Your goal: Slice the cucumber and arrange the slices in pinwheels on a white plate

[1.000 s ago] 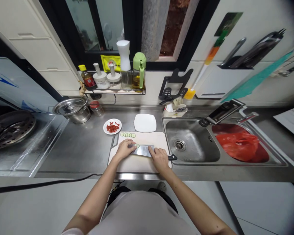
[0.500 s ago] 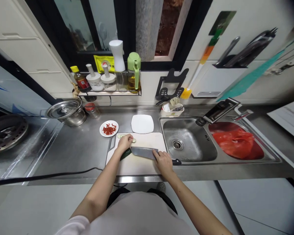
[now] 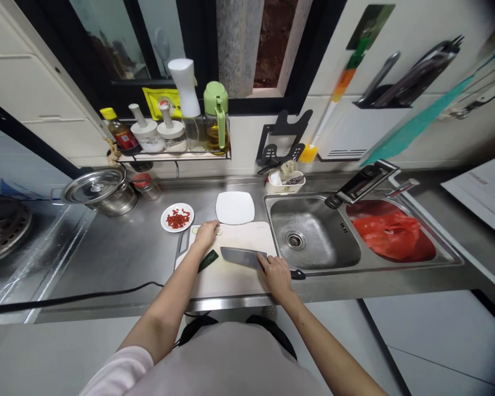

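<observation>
My left hand (image 3: 207, 231) rests at the far edge of the pale cutting board (image 3: 235, 275), its fingers curled over the row of cucumber slices (image 3: 218, 231), most of which it hides. A dark green cucumber piece (image 3: 208, 260) lies on the board beside my left forearm. My right hand (image 3: 275, 273) grips the black handle of a cleaver (image 3: 243, 256), whose broad blade lies across the middle of the board, apart from the cucumber.
A small round plate of chopped red chilli (image 3: 177, 218) and a bare white square plate (image 3: 235, 207) sit just behind the board. A steel sink (image 3: 313, 239) lies to the right, with a red basin (image 3: 390, 236) beyond. A lidded pot (image 3: 99, 190) stands left.
My left hand left the cucumber piece by the blade and moved up to the slices at the board's far edge. The cleaver came off the cucumber and shifted slightly right.
</observation>
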### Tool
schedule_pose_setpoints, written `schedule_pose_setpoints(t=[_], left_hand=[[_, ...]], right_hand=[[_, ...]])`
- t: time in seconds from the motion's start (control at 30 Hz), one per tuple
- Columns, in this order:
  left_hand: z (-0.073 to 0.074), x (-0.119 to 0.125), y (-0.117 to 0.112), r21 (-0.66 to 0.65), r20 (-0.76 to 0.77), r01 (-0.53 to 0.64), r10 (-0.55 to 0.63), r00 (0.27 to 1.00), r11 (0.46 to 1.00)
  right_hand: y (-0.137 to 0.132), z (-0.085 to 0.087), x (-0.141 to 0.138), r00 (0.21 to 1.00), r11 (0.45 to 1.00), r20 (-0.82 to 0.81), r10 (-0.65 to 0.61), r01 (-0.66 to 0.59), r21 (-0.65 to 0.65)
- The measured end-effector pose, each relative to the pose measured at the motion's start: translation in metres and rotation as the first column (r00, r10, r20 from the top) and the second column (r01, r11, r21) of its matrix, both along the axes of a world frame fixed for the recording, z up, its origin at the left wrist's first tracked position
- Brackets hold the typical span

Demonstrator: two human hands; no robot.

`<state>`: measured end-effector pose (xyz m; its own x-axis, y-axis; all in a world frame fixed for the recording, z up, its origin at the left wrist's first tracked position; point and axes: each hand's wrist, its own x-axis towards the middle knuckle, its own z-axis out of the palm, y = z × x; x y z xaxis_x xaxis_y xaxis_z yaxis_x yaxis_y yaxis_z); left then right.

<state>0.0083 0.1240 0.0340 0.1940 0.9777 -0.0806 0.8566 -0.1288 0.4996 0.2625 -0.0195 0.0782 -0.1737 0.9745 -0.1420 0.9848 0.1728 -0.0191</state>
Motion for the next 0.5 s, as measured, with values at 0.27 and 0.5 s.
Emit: schedule_pose_setpoints(t=[0.27,0.5], left_hand=[[-0.0019,-0.0017,-0.0010,0.065,-0.044,0.011,-0.008,0.999,0.998],[0.0019,-0.0018,-0.0041,0.077,-0.057,0.019,-0.015,0.998,0.997]], right_hand=[[0.0026,-0.0016,-0.0009,1.000,1.000,0.009,-0.003,0.003,-0.014],[0.0052,0.0001,-0.0040,1.000,0.999,-0.003,-0.014,0.014,-0.035]])
